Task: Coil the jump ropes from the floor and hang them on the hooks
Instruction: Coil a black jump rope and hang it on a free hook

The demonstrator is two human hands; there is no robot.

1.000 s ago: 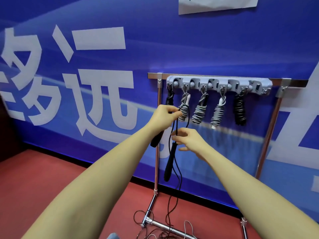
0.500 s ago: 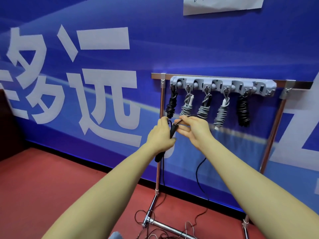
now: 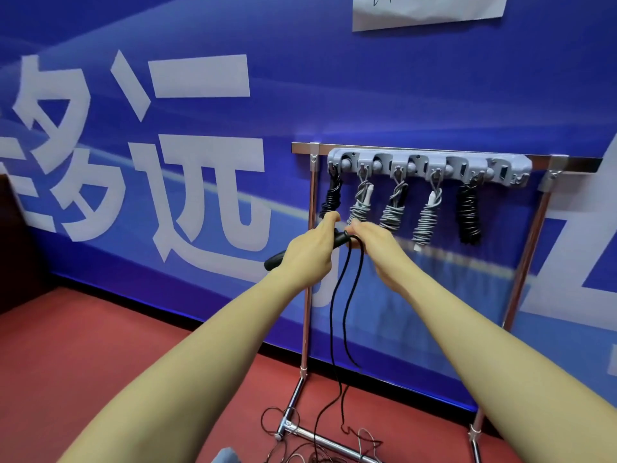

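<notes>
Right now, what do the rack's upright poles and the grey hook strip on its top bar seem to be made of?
The upright poles look like polished metal, probably chromed or stainless steel: they shine and mirror the blue wall. The hook strip looks like moulded grey plastic with a matt finish: soft rounded edges, no glare. Its small hooks may be metal; too small to tell.

Black rope (image 3: 347, 295); grey hook rail (image 3: 430, 165); blue banner (image 3: 400, 95), white lettering; red floor (image 3: 100, 345).

I see a blue banner wall (image 3: 334, 78) with large white characters (image 3: 187, 182), a white paper sheet (image 3: 427, 8) taped up top, red floor (image 3: 100, 355), something dark at far left.
</notes>
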